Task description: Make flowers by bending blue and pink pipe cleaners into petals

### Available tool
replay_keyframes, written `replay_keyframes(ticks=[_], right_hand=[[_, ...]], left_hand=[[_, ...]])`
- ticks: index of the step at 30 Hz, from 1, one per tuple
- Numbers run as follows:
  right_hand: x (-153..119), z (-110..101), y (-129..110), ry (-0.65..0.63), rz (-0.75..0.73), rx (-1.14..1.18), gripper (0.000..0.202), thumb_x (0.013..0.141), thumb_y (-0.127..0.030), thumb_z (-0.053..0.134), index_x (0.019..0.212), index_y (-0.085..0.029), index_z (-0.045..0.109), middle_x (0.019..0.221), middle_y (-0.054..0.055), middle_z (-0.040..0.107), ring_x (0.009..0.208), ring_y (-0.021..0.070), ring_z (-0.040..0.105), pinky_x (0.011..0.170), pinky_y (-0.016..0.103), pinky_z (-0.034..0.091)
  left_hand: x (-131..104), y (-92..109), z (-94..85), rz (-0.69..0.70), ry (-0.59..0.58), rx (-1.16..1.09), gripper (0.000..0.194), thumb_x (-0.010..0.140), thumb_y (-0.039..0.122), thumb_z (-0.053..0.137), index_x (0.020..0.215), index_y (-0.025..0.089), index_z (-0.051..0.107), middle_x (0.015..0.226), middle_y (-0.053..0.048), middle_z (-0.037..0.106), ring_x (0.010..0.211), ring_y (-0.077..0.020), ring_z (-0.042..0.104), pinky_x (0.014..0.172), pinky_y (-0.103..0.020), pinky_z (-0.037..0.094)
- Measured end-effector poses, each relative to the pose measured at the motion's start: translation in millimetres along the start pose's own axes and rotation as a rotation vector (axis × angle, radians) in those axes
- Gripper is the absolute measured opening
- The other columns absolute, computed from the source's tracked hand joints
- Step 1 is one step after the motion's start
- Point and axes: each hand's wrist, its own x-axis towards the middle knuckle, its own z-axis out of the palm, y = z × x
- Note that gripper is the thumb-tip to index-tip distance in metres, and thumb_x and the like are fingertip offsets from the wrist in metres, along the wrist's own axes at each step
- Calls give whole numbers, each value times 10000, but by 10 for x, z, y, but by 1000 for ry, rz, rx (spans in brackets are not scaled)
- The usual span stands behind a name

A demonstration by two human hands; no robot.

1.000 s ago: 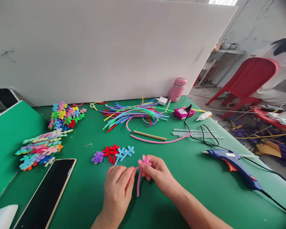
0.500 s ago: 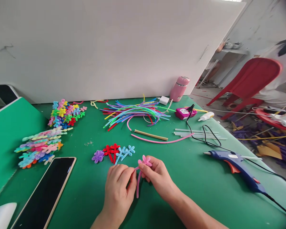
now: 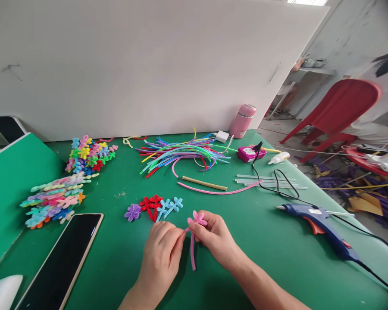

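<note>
Between my hands is a pink pipe cleaner (image 3: 192,254) whose top is bent into a flower with looped petals (image 3: 198,218). My right hand (image 3: 215,237) pinches the flower at its base between thumb and finger. The fingertips of my left hand (image 3: 163,254) are closed on a short end of the same pipe cleaner, left of the flower. Its longer end hangs down between the hands. Just beyond my left hand lie a purple flower (image 3: 132,212), red flower pieces (image 3: 151,206) and light blue flower pieces (image 3: 170,208).
A heap of coloured pipe cleaners (image 3: 184,155) lies at the back. Finished flowers (image 3: 89,154) are piled left, near a phone (image 3: 61,258). On the right are a blue glue gun (image 3: 320,228), clear glue sticks (image 3: 268,181) and a pink bottle (image 3: 243,121). A loose pink pipe cleaner (image 3: 218,192) lies ahead.
The hanging end of the pink pipe cleaner has swung slightly to the right. Both hands keep their pinch in nearly the same place.
</note>
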Motion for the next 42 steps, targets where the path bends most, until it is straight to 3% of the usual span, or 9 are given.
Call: replay_keyframes(ticks=[9,16,21,27,33,37,42], right_hand=[[27,-134,-106,-112,77,-60,365,705,-356,583,529,-177,318,473,-84,242,458,52,177,431,220,129],[27,-214,-112,-145,74,-55,346,711,-296,582,532,-176,311,482,-84,229,471,54,157,440,227,114],[43,-223,-87,-160,72,-49,361,714,-311,585,533,-177,303,485,-84,217,476,56,148,442,229,108],[47,-185,-97,-116,62,-52,385,693,-375,607,538,-174,317,482,-83,240,462,51,166,430,219,122],[46,-192,-145,-47,50,-102,322,742,-446,532,677,-134,483,541,-39,418,481,57,292,438,200,189],[26,-176,-142,-93,51,-149,337,739,-455,527,652,-132,487,525,-53,353,472,52,267,427,194,185],[-5,-138,-100,-106,13,-115,331,702,-443,568,612,-142,464,513,-58,354,444,45,274,406,188,193]], left_hand=[[-16,16,23,65,-102,-113,144,795,60,451,706,171,480,605,5,483,575,-123,444,571,-274,388],[-39,29,37,78,-141,-155,151,800,31,419,832,165,482,685,-21,499,643,-133,460,611,-274,407],[-57,33,36,78,-144,-117,146,795,38,424,748,174,451,641,-5,461,611,-130,435,590,-278,389],[-62,56,62,19,-121,-46,244,796,60,405,598,190,350,576,14,384,561,-120,397,522,-245,351],[-47,33,48,-141,6,-89,220,797,90,429,611,193,371,566,29,367,523,-103,391,493,-213,342],[-62,32,58,-164,59,-65,232,789,106,444,586,195,377,548,32,367,509,-106,386,493,-217,337],[-69,74,52,-243,30,-170,210,782,159,462,577,189,428,554,20,402,530,-118,405,515,-228,340]])
